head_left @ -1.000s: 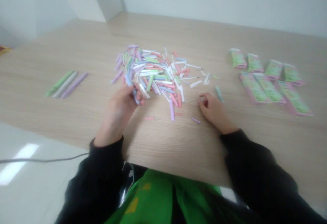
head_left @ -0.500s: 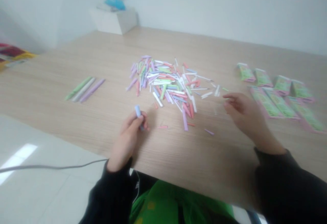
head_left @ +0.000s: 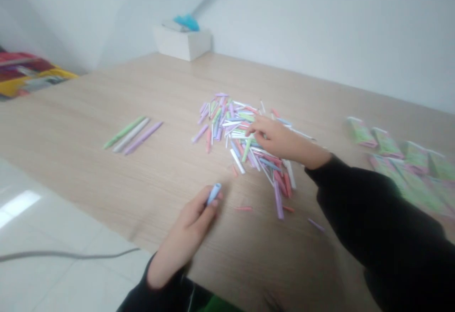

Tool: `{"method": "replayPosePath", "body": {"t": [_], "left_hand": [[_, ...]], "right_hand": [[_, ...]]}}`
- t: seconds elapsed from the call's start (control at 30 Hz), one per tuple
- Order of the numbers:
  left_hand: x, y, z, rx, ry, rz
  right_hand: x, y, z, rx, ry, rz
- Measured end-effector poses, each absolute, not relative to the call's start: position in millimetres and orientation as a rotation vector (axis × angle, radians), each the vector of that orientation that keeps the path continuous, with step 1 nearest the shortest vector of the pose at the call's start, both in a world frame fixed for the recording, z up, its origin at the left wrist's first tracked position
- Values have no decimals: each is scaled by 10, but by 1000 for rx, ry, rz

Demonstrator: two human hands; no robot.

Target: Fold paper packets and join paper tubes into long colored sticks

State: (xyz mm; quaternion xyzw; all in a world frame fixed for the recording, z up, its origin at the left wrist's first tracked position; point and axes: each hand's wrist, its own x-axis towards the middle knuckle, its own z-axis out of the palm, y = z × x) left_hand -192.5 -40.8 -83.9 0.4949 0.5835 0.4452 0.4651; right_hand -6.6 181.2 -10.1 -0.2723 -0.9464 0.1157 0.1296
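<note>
The right hand (head_left: 277, 141), fingers spread, lies directly over the heap of pastel paper sticks (head_left: 227, 127); the left hand (head_left: 188, 226) pinches a pale blue paper tube (head_left: 213, 194), its long axis tilted toward the heap, nearer the near edge of the desk (head_left: 106, 184).

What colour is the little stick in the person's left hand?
Pale blue, best seen in the head view: the stick in the left hand.

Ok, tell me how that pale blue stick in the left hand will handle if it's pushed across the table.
The pale blue stick looks rounded, so it would probably roll on the wooden table. Pinched by the fingertips of the left hand without bending, it seems fairly stiff and likely light.
</note>
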Motion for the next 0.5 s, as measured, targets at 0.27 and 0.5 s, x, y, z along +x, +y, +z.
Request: {"method": "replayPosePath", "body": {"t": [0.27,0.5], "left_hand": [[-1961,-418,-948,1142,1471,1098],[-2028,-394,-935,1302,1545,1055]], "right_hand": [[-718,2498,28,-803,-2931,234],[-1134,2575,-107,-453,-3105,407]]}}
